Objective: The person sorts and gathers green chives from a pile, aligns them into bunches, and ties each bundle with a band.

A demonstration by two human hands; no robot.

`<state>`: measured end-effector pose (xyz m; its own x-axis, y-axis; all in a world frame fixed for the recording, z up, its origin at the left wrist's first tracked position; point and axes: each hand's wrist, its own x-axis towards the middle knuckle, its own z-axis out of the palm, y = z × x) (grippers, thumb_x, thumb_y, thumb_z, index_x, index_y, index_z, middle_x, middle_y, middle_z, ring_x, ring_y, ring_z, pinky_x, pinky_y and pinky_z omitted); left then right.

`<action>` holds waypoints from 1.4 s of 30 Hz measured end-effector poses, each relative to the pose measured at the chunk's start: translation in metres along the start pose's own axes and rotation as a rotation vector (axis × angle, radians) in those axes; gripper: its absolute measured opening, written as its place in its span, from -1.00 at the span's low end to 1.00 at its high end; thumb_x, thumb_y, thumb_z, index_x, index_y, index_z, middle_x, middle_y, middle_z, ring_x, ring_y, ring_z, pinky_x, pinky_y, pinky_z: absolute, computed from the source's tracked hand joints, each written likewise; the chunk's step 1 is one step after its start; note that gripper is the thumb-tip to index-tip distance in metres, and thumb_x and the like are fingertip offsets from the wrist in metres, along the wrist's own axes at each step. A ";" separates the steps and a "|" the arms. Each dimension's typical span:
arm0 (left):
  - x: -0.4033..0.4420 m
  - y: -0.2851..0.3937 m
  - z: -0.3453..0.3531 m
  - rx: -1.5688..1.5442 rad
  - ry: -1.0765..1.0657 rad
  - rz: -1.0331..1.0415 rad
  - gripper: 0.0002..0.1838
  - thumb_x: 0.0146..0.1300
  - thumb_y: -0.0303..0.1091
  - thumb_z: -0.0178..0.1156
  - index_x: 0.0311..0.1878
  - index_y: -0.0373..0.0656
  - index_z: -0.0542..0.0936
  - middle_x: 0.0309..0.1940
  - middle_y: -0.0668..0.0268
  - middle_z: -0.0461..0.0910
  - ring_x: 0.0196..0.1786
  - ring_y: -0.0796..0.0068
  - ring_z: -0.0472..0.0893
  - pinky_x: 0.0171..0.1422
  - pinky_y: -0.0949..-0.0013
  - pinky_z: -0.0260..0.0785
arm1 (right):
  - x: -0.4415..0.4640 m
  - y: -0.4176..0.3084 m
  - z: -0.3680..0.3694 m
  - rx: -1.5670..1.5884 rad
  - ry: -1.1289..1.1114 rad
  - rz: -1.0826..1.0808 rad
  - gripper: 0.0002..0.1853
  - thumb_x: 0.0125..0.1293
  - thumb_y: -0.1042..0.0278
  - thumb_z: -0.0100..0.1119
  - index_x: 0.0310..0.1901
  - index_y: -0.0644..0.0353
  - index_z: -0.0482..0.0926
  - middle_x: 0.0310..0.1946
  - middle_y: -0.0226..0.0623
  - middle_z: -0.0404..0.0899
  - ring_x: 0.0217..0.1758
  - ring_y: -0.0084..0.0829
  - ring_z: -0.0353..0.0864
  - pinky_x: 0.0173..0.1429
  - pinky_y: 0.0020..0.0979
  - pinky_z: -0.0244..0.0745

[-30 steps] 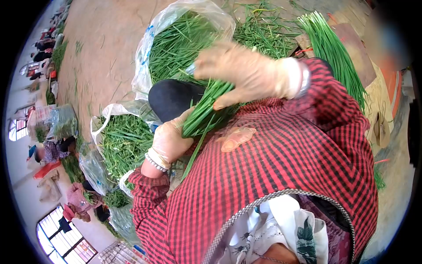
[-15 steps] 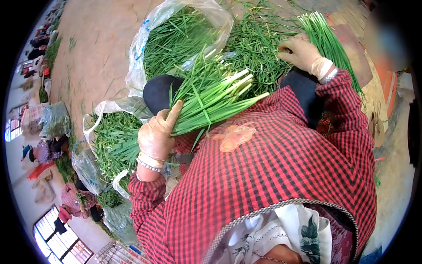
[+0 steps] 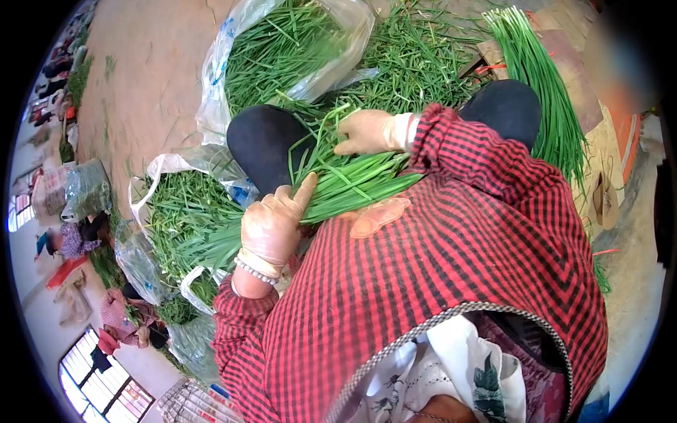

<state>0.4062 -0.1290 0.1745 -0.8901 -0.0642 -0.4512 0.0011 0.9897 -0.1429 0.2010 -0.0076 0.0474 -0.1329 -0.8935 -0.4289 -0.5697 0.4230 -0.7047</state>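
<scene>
A loose bunch of garlic chives (image 3: 352,190) lies across my lap, its pale stem ends to the right and green leaves to the left. My left hand (image 3: 271,229), in a thin pale glove, is wrapped round the leaf side, with the index finger stretched along the top. Over the upper side of that bunch, my gloved right hand (image 3: 368,132) has its fingers curled in among some bent leaves, and the fingertips are partly hidden. To the right of my knee lies a neat bundle of garlic chives (image 3: 532,67), stem ends at the top.
Loose green trimmings (image 3: 423,60) lie on the floor ahead. A clear plastic bag (image 3: 214,88) full of greens stands beyond my left knee, and another white-handled bag (image 3: 144,189) is at my left. Several people sit far left, one a person in pink (image 3: 116,314).
My right hand has moved left from beside the neat bundle to the bunch on my lap. My left hand keeps its hold and has shifted slightly right.
</scene>
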 end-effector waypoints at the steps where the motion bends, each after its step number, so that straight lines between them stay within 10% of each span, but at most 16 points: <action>1: -0.002 0.000 0.001 -0.049 0.031 -0.010 -0.12 -0.14 -0.41 0.32 0.36 0.30 0.32 -0.13 0.34 0.58 -0.28 0.31 0.65 -0.26 0.26 0.50 | -0.001 0.006 -0.003 0.085 0.001 -0.021 -0.48 0.18 -0.08 0.16 -0.14 0.31 0.62 -0.25 -0.02 0.65 -0.14 -0.11 0.64 -0.03 -0.23 0.50; 12: -0.006 -0.014 0.036 -0.348 0.326 -0.019 -0.09 -0.21 -0.58 0.27 0.35 0.26 0.37 -0.02 0.37 0.60 -0.14 0.27 0.64 -0.15 0.29 0.48 | -0.084 0.034 -0.062 0.485 0.414 0.000 -0.73 0.37 0.25 0.15 -0.06 0.27 0.52 -0.65 -0.50 0.40 -0.64 -0.71 0.34 -0.59 -0.60 0.24; 14: -0.003 -0.016 0.039 -0.359 0.358 0.015 -0.13 -0.18 -0.52 0.28 0.34 0.28 0.38 -0.05 0.35 0.60 -0.24 0.29 0.64 -0.23 0.28 0.49 | -0.085 0.044 -0.079 0.168 0.554 -0.140 -0.72 0.36 0.23 0.08 -0.10 0.29 0.52 -0.54 -0.32 0.54 -0.57 -0.52 0.44 -0.43 -0.42 0.43; 17: -0.008 -0.018 0.036 -0.439 0.429 0.006 -0.16 -0.17 -0.44 0.35 0.31 0.25 0.41 -0.05 0.39 0.61 -0.24 0.31 0.64 -0.23 0.29 0.48 | -0.103 0.080 -0.112 0.045 0.752 0.272 -0.49 0.31 -0.07 -0.01 -0.44 0.30 0.60 -0.68 -0.23 0.55 -0.55 -0.35 0.61 -0.33 -0.34 0.50; 22: -0.010 -0.023 0.037 -0.439 0.489 0.038 -0.16 -0.21 -0.41 0.38 0.30 0.23 0.44 -0.05 0.40 0.62 -0.23 0.32 0.64 -0.22 0.31 0.47 | -0.120 0.128 -0.129 -0.356 0.372 0.452 -0.33 0.24 -0.04 0.14 0.28 0.24 0.36 0.01 0.01 0.58 0.02 -0.15 0.61 0.13 -0.23 0.47; 28: -0.005 -0.019 0.022 -0.380 0.414 0.133 -0.10 -0.30 -0.41 0.42 0.30 0.24 0.44 -0.03 0.38 0.60 -0.24 0.31 0.65 -0.24 0.30 0.47 | -0.076 0.017 -0.092 -0.131 0.333 -0.351 -0.45 0.13 -0.03 0.28 0.06 0.19 0.55 0.20 -0.02 0.40 0.29 -0.08 0.37 0.40 -0.22 0.23; 36: -0.010 -0.018 0.023 -0.366 0.325 0.157 -0.22 -0.21 -0.42 0.38 0.25 0.13 0.49 -0.05 0.33 0.63 -0.18 0.25 0.65 -0.20 0.30 0.47 | -0.063 0.030 -0.059 -0.496 0.450 -0.452 -0.86 0.20 0.25 0.15 -0.27 0.08 0.58 -0.31 -0.31 0.55 -0.10 -0.20 0.51 0.08 -0.20 0.39; 42: -0.006 -0.018 0.026 -0.398 0.395 0.173 -0.15 -0.25 -0.49 0.35 0.28 0.21 0.46 -0.04 0.38 0.61 -0.29 0.32 0.63 -0.26 0.30 0.45 | -0.098 0.095 -0.112 -0.731 0.416 0.324 -0.77 0.16 0.19 0.14 -0.31 0.15 0.64 -0.26 -0.17 0.63 -0.14 -0.10 0.62 -0.02 -0.11 0.49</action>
<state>0.4233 -0.1497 0.1566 -0.9947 0.0796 -0.0651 0.0583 0.9583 0.2797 0.0691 0.1033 0.0852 -0.5785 -0.7895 -0.2049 -0.8080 0.5890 0.0115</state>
